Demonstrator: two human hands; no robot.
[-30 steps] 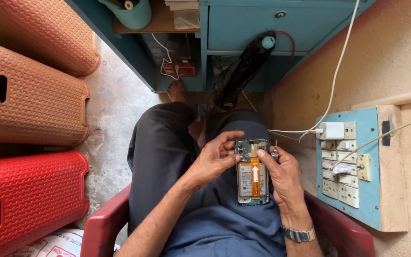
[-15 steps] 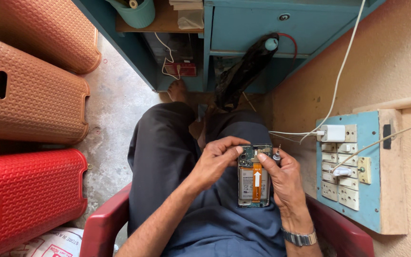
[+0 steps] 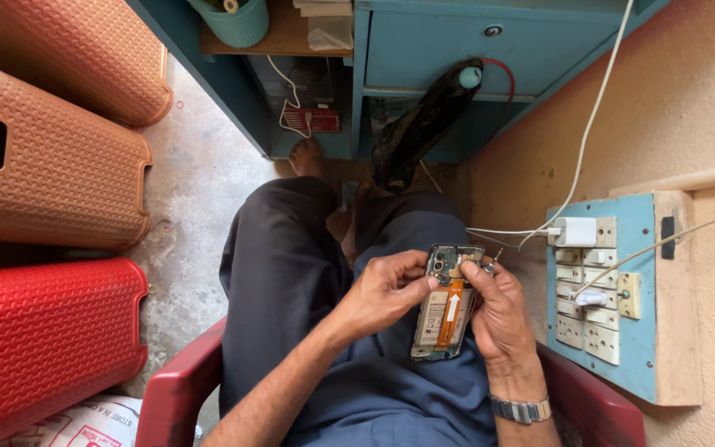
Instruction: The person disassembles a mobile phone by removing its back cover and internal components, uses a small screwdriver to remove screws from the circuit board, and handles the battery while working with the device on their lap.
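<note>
There, over the seated person's lap, the opened phone (image 3: 447, 302) lay cradled along its right edge in the right hand (image 3: 502, 319), back cover off, orange ribbon cable (image 3: 450, 310) bared. The left hand (image 3: 382, 291) pinched its upper left edge. It looked light, stiff and fragile; the frame edges seemed the safest hold, never the ribbon.
</note>
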